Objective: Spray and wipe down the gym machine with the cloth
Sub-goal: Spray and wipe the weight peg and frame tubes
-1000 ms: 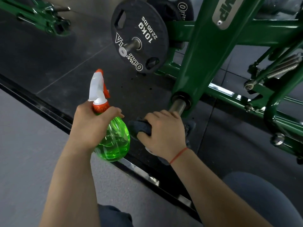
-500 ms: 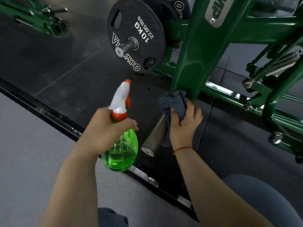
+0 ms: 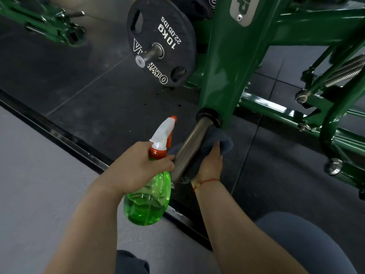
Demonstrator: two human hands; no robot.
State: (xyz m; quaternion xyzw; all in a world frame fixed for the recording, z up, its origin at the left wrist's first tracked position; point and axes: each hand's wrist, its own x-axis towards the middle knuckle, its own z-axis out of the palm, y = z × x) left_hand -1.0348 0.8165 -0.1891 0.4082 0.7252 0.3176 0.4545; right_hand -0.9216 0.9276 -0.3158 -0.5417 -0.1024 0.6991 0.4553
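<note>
The green gym machine (image 3: 233, 62) fills the upper right, and a steel weight peg (image 3: 189, 149) juts from its arm toward me. My right hand (image 3: 209, 165) holds a dark blue cloth (image 3: 221, 139) against the right and under side of the peg, fingers curled round it. My left hand (image 3: 138, 165) grips the neck of a green spray bottle (image 3: 148, 202) with a white and orange trigger head, just left of the peg. The cloth partly hides behind the peg.
A black 10 kg plate (image 3: 162, 42) hangs on a peg behind. More green frame bars and a spring (image 3: 343, 72) lie right. Another green machine part (image 3: 49, 26) sits far left. A metal floor strip (image 3: 59, 139) divides dark mats from grey carpet. My knee (image 3: 308, 240) is lower right.
My right hand with the cloth went from the peg's tip up to the green arm, then back down along the peg's right side. The spray bottle moved right, closer to the peg.
</note>
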